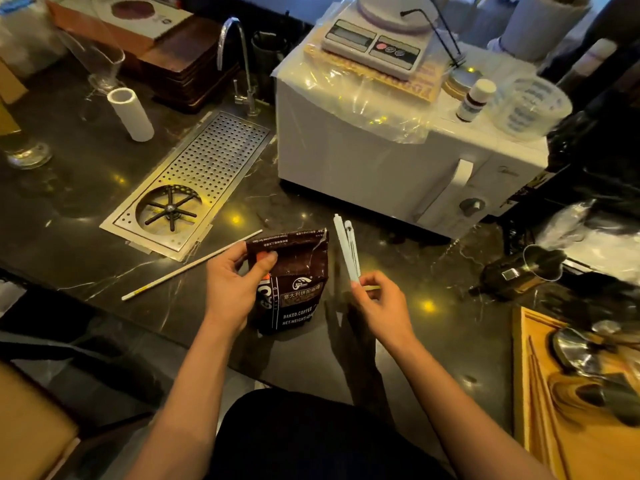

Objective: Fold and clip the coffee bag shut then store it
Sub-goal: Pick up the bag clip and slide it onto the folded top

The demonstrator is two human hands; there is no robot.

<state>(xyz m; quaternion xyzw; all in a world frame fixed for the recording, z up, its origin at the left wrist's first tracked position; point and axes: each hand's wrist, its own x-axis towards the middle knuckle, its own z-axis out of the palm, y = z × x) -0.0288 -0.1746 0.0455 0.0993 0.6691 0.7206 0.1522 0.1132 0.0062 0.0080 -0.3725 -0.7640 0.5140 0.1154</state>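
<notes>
A dark brown coffee bag (298,289) stands upright on the black marble counter (86,216), its torn top edge uneven. My left hand (232,282) grips the bag's upper left corner, thumb across the front. To the right of the bag, my right hand (377,299) pinches the lower end of a long white sealing clip (348,251). The clip points up and away, its two bars slightly parted, and it does not touch the bag.
A long white stick (187,266) lies on the counter left of the bag. Behind it sit a perforated steel rinser tray (207,168) and a tap (239,60). A white microwave (398,157) carries a scale (374,46). A wooden tray (540,375) stands at the right.
</notes>
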